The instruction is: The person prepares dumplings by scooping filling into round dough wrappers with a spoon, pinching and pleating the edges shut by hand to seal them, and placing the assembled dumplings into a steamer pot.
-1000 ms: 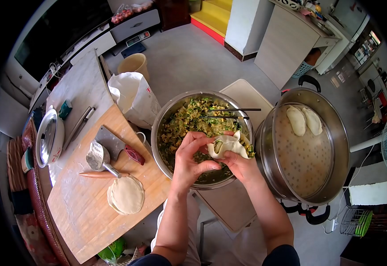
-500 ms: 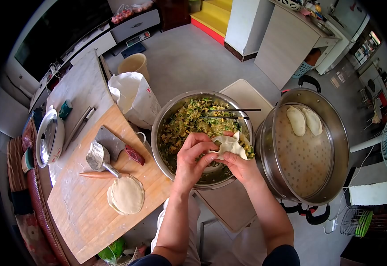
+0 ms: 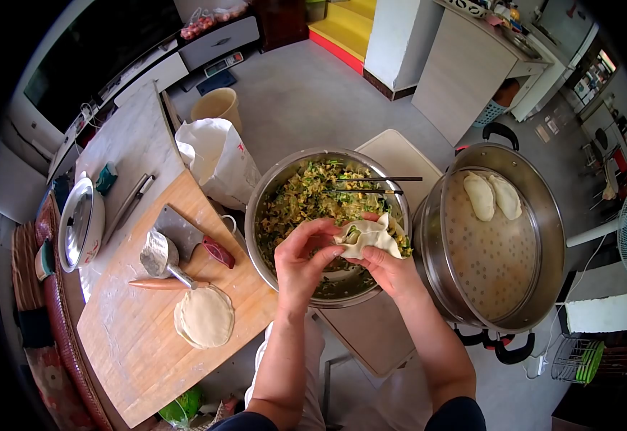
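Observation:
A partly folded dumpling point(image 3: 368, 237), with green filling showing at its opening and right end, is held over the metal bowl point(image 3: 257, 267). My left hand point(image 3: 306, 260) pinches its left edge between thumb and fingers. On the other side, my right hand point(image 3: 389, 267) grips the wrapper with the thumb on the near face. Chopped filling point(image 3: 313, 188) lies in the bowl beneath, and a pair of dark chopsticks point(image 3: 378, 179) rests across the far right rim. Two folded dumplings point(image 3: 480, 196) sit in the steamer pot point(image 3: 549, 273) to the right.
Left, a wooden board point(image 3: 119, 330) carries stacked dough wrappers point(image 3: 204, 317), a rolling pin point(image 3: 157, 284), a flour scoop point(image 3: 158, 255) and a cleaver point(image 3: 180, 228). A white flour bag point(image 3: 216, 158) stands beyond it. A lidded basin point(image 3: 81, 223) sits at far left. The pot's black handle point(image 3: 516, 350) juts out.
My left hand has shifted slightly left and its fingers have moved down, exposing more of the dumpling's left end. My right hand stays in place.

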Motion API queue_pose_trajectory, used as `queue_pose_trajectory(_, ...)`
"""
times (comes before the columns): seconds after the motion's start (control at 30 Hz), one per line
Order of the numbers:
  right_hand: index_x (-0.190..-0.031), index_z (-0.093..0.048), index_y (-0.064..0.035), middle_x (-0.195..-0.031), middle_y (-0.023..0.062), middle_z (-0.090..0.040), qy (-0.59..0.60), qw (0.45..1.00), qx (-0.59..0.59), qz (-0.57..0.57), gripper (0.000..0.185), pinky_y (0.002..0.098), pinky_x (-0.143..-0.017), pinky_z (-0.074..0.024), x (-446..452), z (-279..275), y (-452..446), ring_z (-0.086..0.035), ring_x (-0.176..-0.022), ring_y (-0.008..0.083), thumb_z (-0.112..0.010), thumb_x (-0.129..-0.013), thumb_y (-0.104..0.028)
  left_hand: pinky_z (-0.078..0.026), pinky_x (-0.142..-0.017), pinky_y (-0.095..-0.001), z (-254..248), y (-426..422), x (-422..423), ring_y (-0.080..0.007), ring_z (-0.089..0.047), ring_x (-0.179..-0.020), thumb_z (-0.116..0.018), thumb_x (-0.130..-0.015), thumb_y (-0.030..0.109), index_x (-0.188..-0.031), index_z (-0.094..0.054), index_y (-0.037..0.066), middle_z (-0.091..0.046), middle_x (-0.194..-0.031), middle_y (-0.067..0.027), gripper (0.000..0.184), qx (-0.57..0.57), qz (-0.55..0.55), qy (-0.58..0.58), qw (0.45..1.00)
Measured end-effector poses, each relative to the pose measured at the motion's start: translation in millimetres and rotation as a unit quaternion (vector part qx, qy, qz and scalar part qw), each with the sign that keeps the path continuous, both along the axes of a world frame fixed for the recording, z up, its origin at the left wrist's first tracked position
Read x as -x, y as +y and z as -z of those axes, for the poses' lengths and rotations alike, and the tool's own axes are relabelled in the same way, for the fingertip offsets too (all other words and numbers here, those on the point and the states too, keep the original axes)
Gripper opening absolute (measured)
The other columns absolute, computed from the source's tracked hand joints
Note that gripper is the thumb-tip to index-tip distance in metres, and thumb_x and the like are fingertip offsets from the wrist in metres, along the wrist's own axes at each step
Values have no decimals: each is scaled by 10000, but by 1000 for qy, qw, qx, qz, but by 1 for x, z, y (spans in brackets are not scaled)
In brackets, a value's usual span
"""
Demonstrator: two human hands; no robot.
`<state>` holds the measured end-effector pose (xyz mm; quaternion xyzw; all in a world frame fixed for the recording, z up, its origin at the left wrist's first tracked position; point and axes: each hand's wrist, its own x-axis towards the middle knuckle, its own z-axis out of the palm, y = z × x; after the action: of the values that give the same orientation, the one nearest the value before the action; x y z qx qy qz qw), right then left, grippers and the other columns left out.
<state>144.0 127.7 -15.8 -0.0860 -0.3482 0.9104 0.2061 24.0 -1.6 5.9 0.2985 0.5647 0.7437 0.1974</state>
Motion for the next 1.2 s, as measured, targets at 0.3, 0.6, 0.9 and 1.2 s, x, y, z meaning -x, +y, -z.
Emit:
queue_pose_trajectory(0.3, -1438, -384, -104, -1315, 117, -568, -2, 1000, -20, -11, 623, 395, -940, -552, 0, 4, 0, -587, -1193, 245, -687, -895, -71, -516, -737, -246, 1, 1, 3, -130, -638, -835, -758, -757, -61, -1086, -693, 18, -697, -973, -61, 345, 19, -16, 81, 996)
queue_pose_trajectory(0.6, -1388, -417, -57, -1292, 153, -574, -8, 1000, -28, 9, 591, 432, -940, -555, 1, -2, -3, -590, -1176, 264, -695, -871, 9, -511, -731, -257, -4, 1, 1, -138, -631, -803, -731, -760, -90, -1103, -687, 36, -698, -885, -55, 368, 46, -44, 97, 993)
queue_pose_trajectory(0.9, -1379, -409, -23, -1289, 164, -573, 7, 999, -40, 19, 595, 401, -987, -527, 2, 1, -5, -588, -1179, 265, -703, -864, 15, -492, -795, -272, -7, 1, 5, -146, -576, -920, -694, -805, -86, -1046, -680, 10, -581, -1066, -71, 260, 21, 1, 129, 991)
queue_pose_trajectory(1.2, -1380, -414, -21, -1280, 152, -574, -4, 1000, -18, 8, 599, 390, -977, -534, 0, -7, -6, -591, -1166, 252, -705, -859, 24, -484, -762, -291, -14, 1, 7, -179, -584, -919, -654, -808, -100, -911, -712, 25, -552, -1036, -54, 172, 69, 34, 209, 975)
